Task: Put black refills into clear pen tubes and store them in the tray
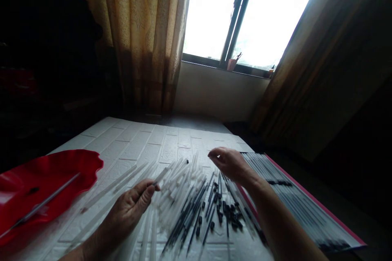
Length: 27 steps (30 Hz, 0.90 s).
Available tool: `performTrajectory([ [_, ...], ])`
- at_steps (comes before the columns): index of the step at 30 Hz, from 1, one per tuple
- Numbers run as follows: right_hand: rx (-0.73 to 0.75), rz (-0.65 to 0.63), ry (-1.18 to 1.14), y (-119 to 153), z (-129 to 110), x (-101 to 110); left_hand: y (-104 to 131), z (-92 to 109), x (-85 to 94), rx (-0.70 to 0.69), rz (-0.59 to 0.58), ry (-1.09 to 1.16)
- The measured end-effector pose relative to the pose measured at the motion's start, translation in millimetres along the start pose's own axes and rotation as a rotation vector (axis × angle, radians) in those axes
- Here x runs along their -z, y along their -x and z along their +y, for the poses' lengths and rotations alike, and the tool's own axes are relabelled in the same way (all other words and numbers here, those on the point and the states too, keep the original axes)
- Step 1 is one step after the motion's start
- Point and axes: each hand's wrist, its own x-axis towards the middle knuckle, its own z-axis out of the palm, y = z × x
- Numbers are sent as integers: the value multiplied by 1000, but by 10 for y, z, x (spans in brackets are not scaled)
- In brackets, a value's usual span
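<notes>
White tube (161, 175) pinched by left hand (130, 204); right hand (230, 164) above table (137, 140), can't tell its grip. Likely tube-handling step; next calls for steady hold.

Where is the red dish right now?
In the head view, the red dish sits at the picture's left edge on the white brick-patterned table, left of the left hand and the loose white tubes.

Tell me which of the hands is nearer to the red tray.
Left. The left hand is to the right of the red tray, apart from it; the right hand is farther right, across the white tubes.
</notes>
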Motion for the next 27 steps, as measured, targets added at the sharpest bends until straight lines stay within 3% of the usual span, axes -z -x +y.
performTrajectory([
  [6,19,-104,-30,-211,-72,-491,-40,-16,34,15,-143,17],
  [10,49,-111,-39,-145,-145,-606,-48,-69,52,28,-175,3],
  [19,195,-116,-55,-68,-392,-636,-68,-53,60,8,-170,-57],
  [22,174,-75,-56,-23,-288,-563,-62,-50,48,-3,-132,-61],
  [27,0,74,-26,69,3,-259,-44,-74,18,-18,-80,-96],
])
